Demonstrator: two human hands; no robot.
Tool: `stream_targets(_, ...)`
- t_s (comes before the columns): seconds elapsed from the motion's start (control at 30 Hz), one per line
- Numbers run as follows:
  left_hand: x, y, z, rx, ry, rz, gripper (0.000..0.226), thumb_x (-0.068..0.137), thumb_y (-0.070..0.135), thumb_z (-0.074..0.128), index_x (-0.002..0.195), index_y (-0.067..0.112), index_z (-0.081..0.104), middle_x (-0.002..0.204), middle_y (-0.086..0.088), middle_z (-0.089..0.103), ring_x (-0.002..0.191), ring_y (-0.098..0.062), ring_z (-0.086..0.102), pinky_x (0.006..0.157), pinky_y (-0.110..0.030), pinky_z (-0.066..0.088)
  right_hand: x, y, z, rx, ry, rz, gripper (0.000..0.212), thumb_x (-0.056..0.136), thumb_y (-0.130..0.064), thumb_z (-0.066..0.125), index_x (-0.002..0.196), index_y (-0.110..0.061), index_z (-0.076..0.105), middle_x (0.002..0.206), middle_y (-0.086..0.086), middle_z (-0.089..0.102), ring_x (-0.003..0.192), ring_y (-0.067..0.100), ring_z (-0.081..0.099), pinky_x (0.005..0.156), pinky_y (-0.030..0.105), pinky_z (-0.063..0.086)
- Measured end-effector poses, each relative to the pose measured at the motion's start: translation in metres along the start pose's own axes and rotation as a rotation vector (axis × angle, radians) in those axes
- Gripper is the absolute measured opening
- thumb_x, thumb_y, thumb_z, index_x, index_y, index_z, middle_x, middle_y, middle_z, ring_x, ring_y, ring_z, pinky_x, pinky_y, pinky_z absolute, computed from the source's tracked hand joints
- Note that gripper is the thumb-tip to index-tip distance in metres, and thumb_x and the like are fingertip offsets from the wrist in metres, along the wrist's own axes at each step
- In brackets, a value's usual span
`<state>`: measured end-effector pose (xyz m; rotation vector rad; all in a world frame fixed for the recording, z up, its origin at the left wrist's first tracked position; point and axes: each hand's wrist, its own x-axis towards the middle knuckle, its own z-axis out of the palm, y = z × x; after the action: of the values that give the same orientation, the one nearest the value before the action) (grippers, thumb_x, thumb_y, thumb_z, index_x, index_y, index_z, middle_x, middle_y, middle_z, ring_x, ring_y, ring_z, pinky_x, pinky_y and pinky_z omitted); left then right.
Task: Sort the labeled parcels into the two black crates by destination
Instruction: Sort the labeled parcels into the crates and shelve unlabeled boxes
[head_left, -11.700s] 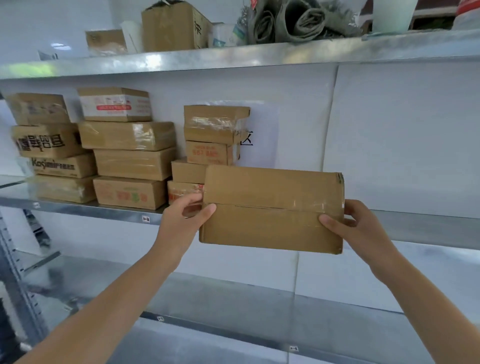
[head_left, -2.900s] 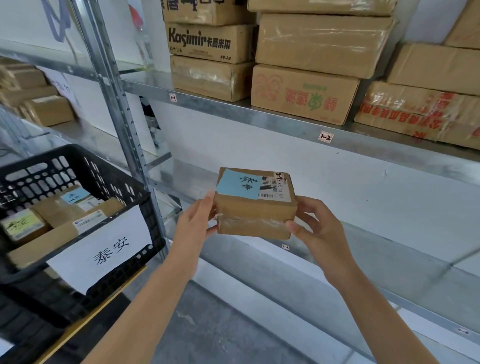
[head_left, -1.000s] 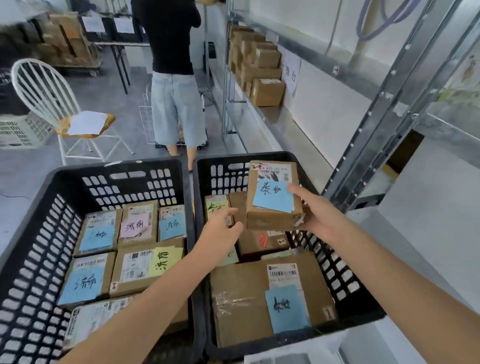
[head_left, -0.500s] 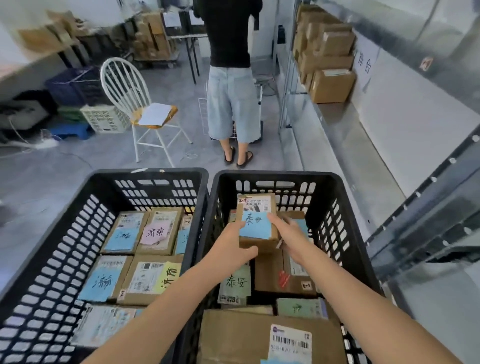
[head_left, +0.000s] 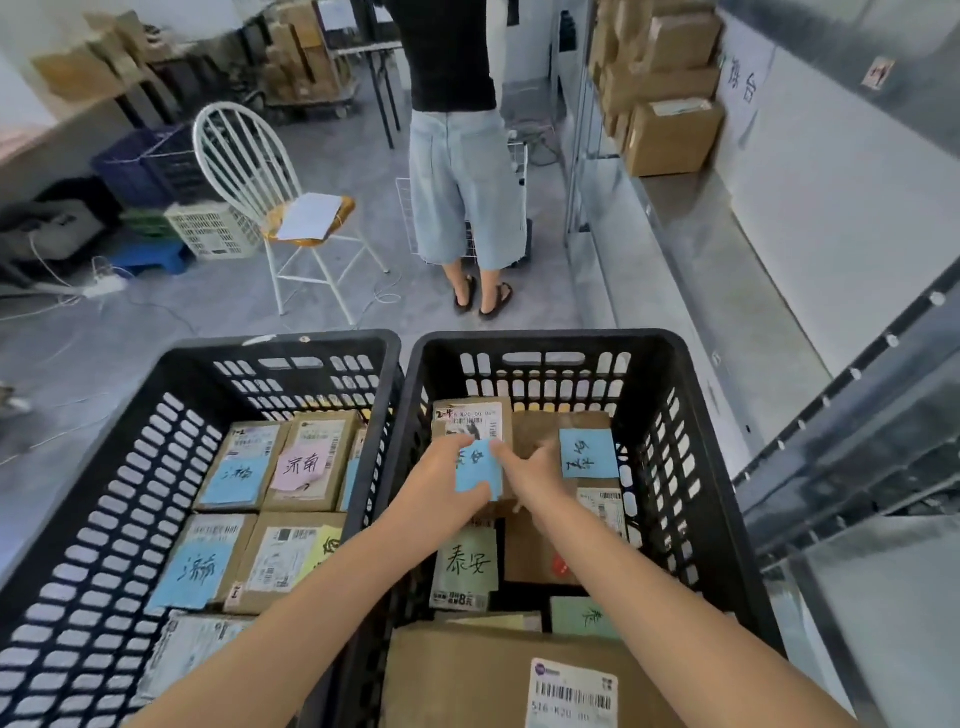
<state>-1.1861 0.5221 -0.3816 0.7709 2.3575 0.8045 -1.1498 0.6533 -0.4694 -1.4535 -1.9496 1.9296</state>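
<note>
**Both hands on a small box in the right crate**

The left hand (head_left: 441, 486) lies over the near left part of a small box (head_left: 470, 421), its fingers curled onto the box's blue note (head_left: 480, 473). The right hand (head_left: 530, 478) grips the box's right edge, fingers closed on it. Both forearms reach forward and down, side by side, into the right crate (head_left: 540, 338).

The small box is low in that crate's far left corner, printed label up. Whether it rests on the parcels beneath cannot be told. Just to its right lies a brown parcel (head_left: 535, 431) with its own blue note, and nearer lies a green packet (head_left: 467, 564).

The left crate (head_left: 280, 345) stands against the right one and holds labelled parcels. Beyond them a person (head_left: 462, 156) stands near a white chair (head_left: 249, 161).
</note>
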Motion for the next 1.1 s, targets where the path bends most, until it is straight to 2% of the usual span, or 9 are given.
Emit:
stream_targets(0.1, -0.005, 0.000, -0.004, 0.050, -0.004, 0.047, 0.058, 0.093, 0.018, 0.060, 0.145, 0.017, 0.034, 0.134, -0.001, 0.044, 0.100, -0.007, 0.047, 0.066, -0.001, 0.041, -0.015, 0.002, -0.002, -0.033, 0.037, 0.016, 0.077, 0.094, -0.044, 0.061, 0.148, -0.008, 0.021, 0.150, 0.011, 0.037, 0.132, 0.028, 0.044, 0.099, 0.037, 0.040)
stream_targets(0.2, -0.009, -0.001, -0.012, 0.095, -0.033, 0.116, 0.058, 0.093, 0.018, 0.059, 0.145, 0.016, 0.034, 0.142, 0.000, 0.040, 0.110, -0.007, 0.043, 0.072, -0.004, 0.037, -0.032, -0.003, -0.017, -0.077, 0.066, -0.056, 0.063, 0.096, -0.044, 0.057, 0.142, -0.010, 0.031, 0.143, 0.008, 0.042, 0.126, 0.024, 0.047, 0.097, 0.034, 0.040)
stream_targets(0.3, -0.011, -0.002, -0.023, 0.119, -0.069, 0.185, 0.060, 0.093, 0.020, 0.059, 0.147, 0.018, 0.033, 0.148, 0.002, 0.036, 0.127, -0.012, 0.041, 0.091, -0.016, 0.032, -0.059, -0.015, -0.039, -0.181, 0.075, -0.169, 0.046, 0.100, -0.040, 0.048, 0.136, -0.011, 0.045, 0.136, 0.003, 0.051, 0.116, 0.015, 0.049, 0.093, 0.029, 0.039)
stream_targets(0.4, -0.012, 0.000, -0.036, 0.131, -0.093, 0.268, 0.060, 0.093, 0.023, 0.060, 0.147, 0.021, 0.032, 0.145, 0.003, 0.038, 0.119, -0.015, 0.047, 0.084, -0.016, 0.039, -0.097, -0.029, -0.062, -0.327, 0.151, -0.328, 0.038, 0.102, -0.034, 0.047, 0.134, -0.015, 0.052, 0.135, -0.001, 0.054, 0.122, 0.013, 0.051, 0.098, 0.026, 0.039)
stream_targets(0.57, -0.020, 0.007, -0.056, 0.276, -0.005, 0.511, 0.059, 0.091, 0.027, 0.064, 0.143, 0.016, 0.041, 0.143, -0.004, 0.045, 0.135, -0.022, 0.037, 0.116, -0.034, 0.020, -0.180, -0.033, -0.085, -0.615, 0.403, -0.492, 0.046, 0.102, -0.037, 0.048, 0.145, -0.024, 0.045, 0.148, -0.008, 0.046, 0.135, 0.010, 0.043, 0.106, 0.022, 0.032)
stream_targets(0.63, -0.032, 0.008, -0.062, 0.224, -0.037, 0.628, 0.061, 0.092, 0.029, 0.063, 0.146, 0.016, 0.037, 0.149, -0.003, 0.038, 0.139, -0.019, 0.030, 0.117, -0.031, 0.021, -0.215, -0.027, -0.085, -0.678, 0.458, -0.473, 0.049, 0.101, -0.039, 0.049, 0.148, -0.029, 0.039, 0.154, -0.010, 0.037, 0.141, 0.009, 0.034, 0.109, 0.022, 0.026)
stream_targets(0.77, -0.072, 0.022, -0.061, 0.230, -0.237, 0.903, 0.057, 0.097, 0.029, 0.056, 0.148, 0.024, 0.031, 0.149, 0.010, 0.030, 0.131, -0.003, 0.033, 0.104, -0.014, 0.022, -0.279, -0.014, -0.084, -0.800, 0.568, -0.417, 0.058, 0.099, -0.042, 0.053, 0.152, -0.030, 0.031, 0.160, -0.008, 0.028, 0.147, 0.010, 0.022, 0.120, 0.041, 0.025)
stream_targets(0.87, -0.106, 0.047, -0.051, 0.270, -0.296, 1.076, 0.055, 0.097, 0.036, 0.053, 0.147, 0.029, 0.033, 0.151, 0.017, 0.026, 0.128, -0.004, 0.041, 0.104, -0.017, 0.029, -0.327, -0.005, -0.088, -0.819, 0.684, -0.349, 0.062, 0.097, -0.047, 0.053, 0.152, -0.033, 0.028, 0.162, -0.008, 0.023, 0.149, 0.013, 0.019, 0.120, 0.038, 0.023)
stream_targets(1.1, -0.207, 0.111, -0.021, 0.215, -0.286, 1.323, 0.065, 0.095, 0.041, 0.056, 0.151, 0.025, 0.027, 0.154, 0.010, 0.026, 0.139, -0.007, 0.029, 0.110, -0.018, 0.021, -0.457, 0.037, -0.120, -0.849, 0.872, -0.257, 0.064, 0.097, -0.052, 0.049, 0.153, -0.029, 0.028, 0.163, -0.008, 0.019, 0.150, 0.011, 0.013, 0.123, 0.033, 0.016)
